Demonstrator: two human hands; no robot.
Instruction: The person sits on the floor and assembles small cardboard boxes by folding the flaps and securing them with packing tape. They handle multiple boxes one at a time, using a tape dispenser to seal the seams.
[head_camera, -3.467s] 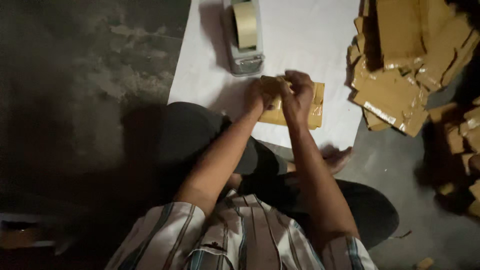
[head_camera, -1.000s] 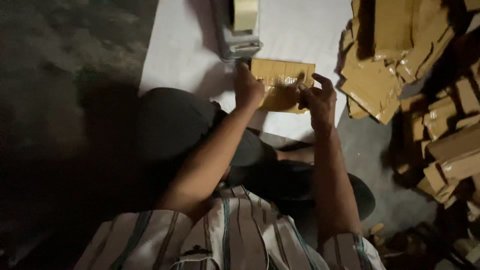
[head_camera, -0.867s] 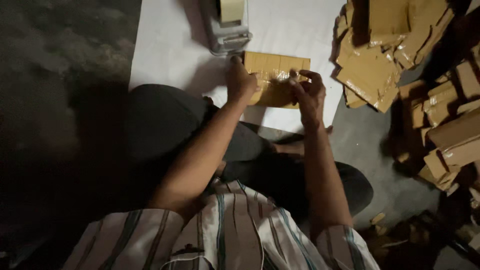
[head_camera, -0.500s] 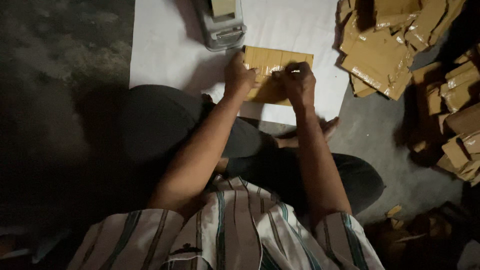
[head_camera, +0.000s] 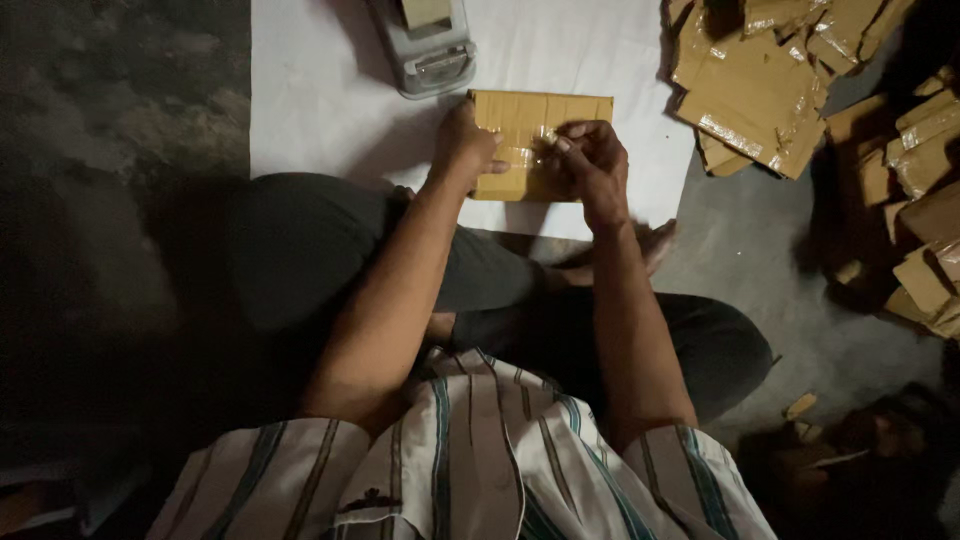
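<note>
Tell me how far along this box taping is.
Done: a heap of taped cardboard boxes lies to the right. In hand: the left hand steadies a flat cardboard box on the white sheet while the right hand presses clear tape across it. Left: more boxes lie at far right, their state unclear.

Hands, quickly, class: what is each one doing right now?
Left hand: fingers curled, pressing on the left end of the flat cardboard box.
Right hand: closed, pinching clear tape against the box's top.
</note>
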